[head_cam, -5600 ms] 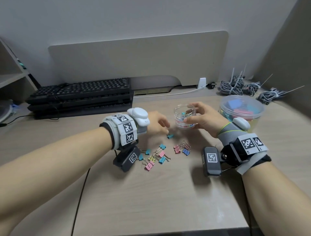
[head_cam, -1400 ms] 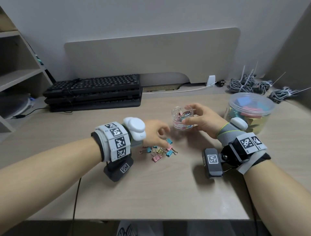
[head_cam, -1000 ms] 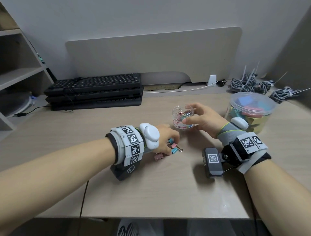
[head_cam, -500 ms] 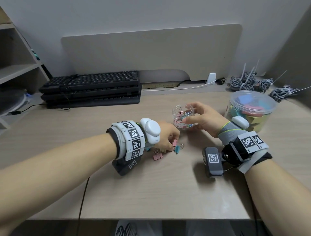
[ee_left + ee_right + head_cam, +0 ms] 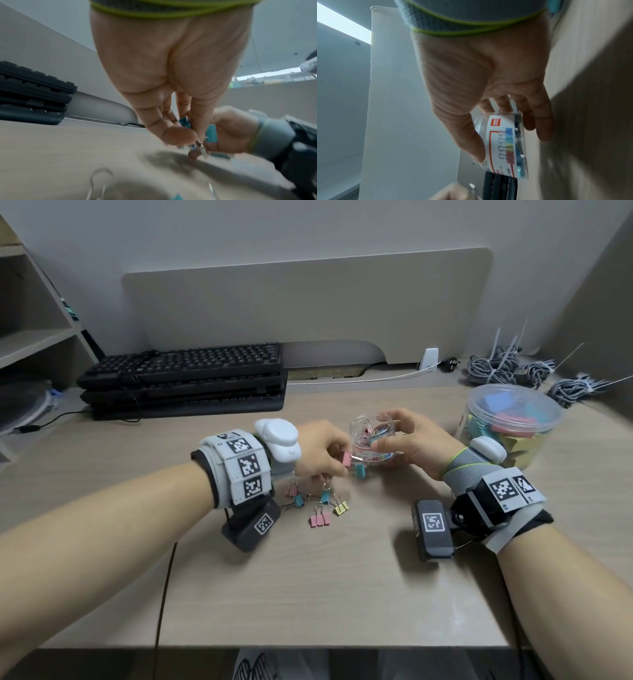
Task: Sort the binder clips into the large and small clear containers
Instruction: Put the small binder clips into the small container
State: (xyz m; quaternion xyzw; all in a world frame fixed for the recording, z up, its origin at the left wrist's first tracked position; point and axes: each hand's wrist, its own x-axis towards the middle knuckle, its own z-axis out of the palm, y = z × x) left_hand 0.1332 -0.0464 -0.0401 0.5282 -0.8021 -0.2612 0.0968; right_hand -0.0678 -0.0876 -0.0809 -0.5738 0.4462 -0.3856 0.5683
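Note:
My left hand (image 5: pixel 337 463) pinches a few small binder clips, a pink one (image 5: pixel 347 459) and a teal one (image 5: pixel 359 470), just left of the small clear jar (image 5: pixel 371 440). In the left wrist view the left hand (image 5: pixel 190 134) has its fingertips closed on teal clips (image 5: pixel 185 121). My right hand (image 5: pixel 387 433) grips the small jar, which holds several clips; its thumb and fingers wrap the labelled jar (image 5: pixel 503 146). Several loose small clips (image 5: pixel 318 505) lie on the desk below my left hand. The large clear container (image 5: pixel 510 419) stands at the right, full of big clips.
Stacked black keyboards (image 5: pixel 185 381) sit at the back left. Bundled cables (image 5: pixel 496 368) lie at the back right. A shelf unit (image 5: pixel 34 344) stands at the far left. A black wire (image 5: pixel 164 594) runs over the desk's front edge.
My left hand has risen from the loose pile with clips pinched in it and moved right, toward the small jar. The right hand keeps holding the jar in place.

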